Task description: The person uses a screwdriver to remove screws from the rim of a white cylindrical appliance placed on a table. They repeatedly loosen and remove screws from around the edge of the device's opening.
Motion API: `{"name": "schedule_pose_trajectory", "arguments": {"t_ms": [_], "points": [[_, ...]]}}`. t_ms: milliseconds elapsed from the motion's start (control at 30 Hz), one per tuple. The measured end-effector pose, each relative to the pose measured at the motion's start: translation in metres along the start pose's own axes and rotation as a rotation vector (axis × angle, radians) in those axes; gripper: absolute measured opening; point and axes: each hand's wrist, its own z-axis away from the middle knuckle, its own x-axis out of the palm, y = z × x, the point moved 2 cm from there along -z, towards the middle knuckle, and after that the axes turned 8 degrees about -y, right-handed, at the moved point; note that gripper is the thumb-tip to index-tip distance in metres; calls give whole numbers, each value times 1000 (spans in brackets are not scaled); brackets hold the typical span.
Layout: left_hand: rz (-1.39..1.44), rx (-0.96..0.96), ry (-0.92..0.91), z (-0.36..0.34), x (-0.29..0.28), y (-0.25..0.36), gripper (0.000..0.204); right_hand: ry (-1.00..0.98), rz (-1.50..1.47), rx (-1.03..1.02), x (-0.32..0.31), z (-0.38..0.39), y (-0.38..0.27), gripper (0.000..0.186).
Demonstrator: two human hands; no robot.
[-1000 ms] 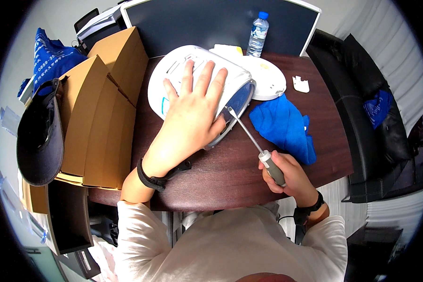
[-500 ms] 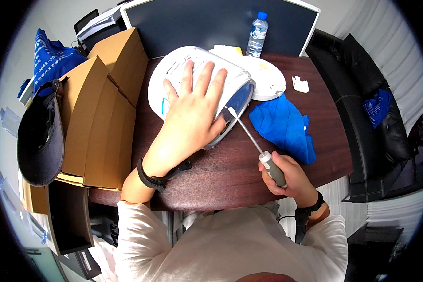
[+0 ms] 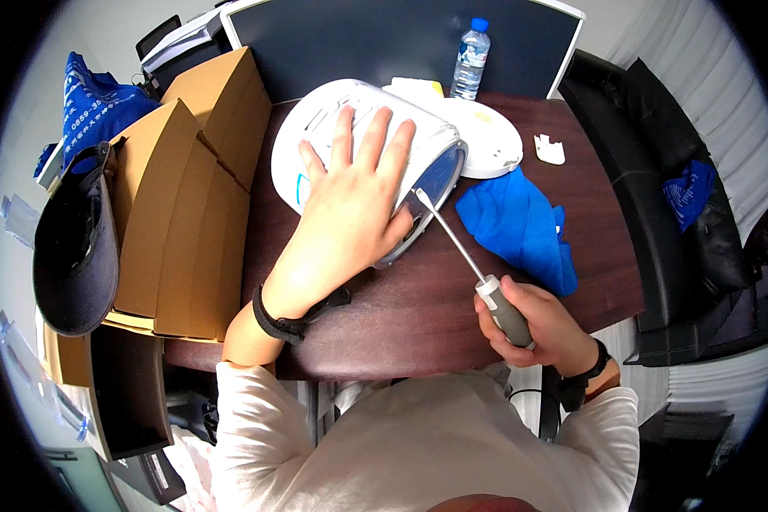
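Note:
A white rounded plastic appliance housing lies on the dark wooden table, its dark blue glossy end face turned to the right. My left hand presses on top of the housing, fingers spread, the thumb at the edge of that face. In my right hand, a screwdriver with a grey and white handle is gripped. Its shaft slants up and left, and the tip is at the blue face near my left thumb; whether it touches cannot be told. A crumpled blue cloth is right of the shaft.
Behind the cloth lie a round white cover and a small white plastic piece. A water bottle stands by the dark partition. Cardboard boxes and a dark cap flank the left side. A black sofa is at right.
My right hand and the screwdriver handle have shifted slightly right and toward me, while the tip stays at the blue face. My left hand keeps its place on the housing.

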Motion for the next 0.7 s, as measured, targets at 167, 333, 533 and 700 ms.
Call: {"name": "schedule_pose_trajectory", "arguments": {"t_ms": [167,333,533,700], "points": [[7,5,-4,0,0,0,84,434,1341,-474,-10,4,-24,22],[16,3,-7,-1,-1,-1,84,738,1921,-711,-13,12,-52,31],[20,7,-3,-2,0,0,84,766,1906,-868,-27,6,-63,30],[29,8,7,0,0,-1,84,509,1256,-782,-52,-5,-41,18]]}}
